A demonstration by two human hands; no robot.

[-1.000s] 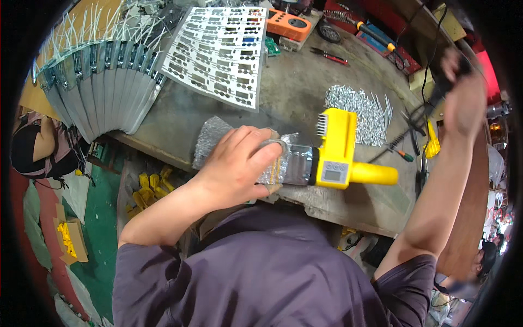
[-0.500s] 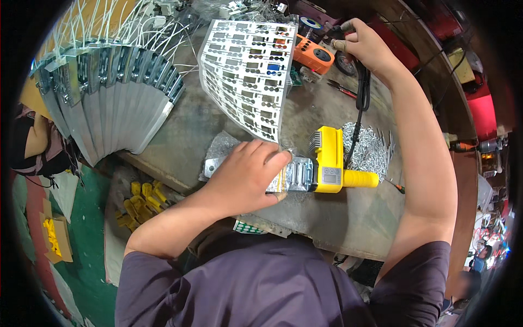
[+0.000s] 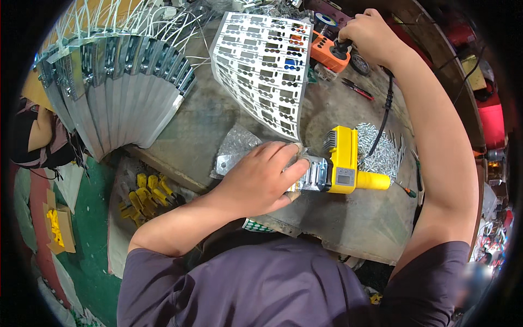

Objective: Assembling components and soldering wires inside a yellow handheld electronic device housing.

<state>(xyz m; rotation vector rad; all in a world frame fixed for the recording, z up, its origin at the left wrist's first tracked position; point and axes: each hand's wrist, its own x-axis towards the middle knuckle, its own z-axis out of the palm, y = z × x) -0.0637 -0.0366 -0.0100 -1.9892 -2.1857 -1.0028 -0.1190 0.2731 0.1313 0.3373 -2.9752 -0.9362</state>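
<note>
My left hand (image 3: 259,177) lies closed over the metal body (image 3: 315,173) of a yellow-headed electric device, fingers on top and thumb on the near side. Its yellow housing (image 3: 343,158) carries a small display, and a yellow handle (image 3: 373,180) sticks out to the right. Under the metal body is crumpled bubble wrap (image 3: 238,143). Far off at the right, my right hand (image 3: 370,37) grips a black plug (image 3: 341,49) at the face of an orange power socket (image 3: 326,52). How deep the plug sits is hidden. A black cable (image 3: 388,103) hangs down toward the yellow housing.
A sheet of stickers (image 3: 261,71) stands behind my left hand. Grey metal strips with white wires (image 3: 114,92) fan out at the left. Loose screws (image 3: 376,147), a red-black pen (image 3: 357,89) and a screwdriver (image 3: 404,189) lie on the right. Yellow handles (image 3: 147,196) sit below the table edge.
My right hand has brought the black plug down onto the orange socket's face, which showed uncovered before. The cable has swung right. My left hand keeps its hold; the whole view has shifted slightly.
</note>
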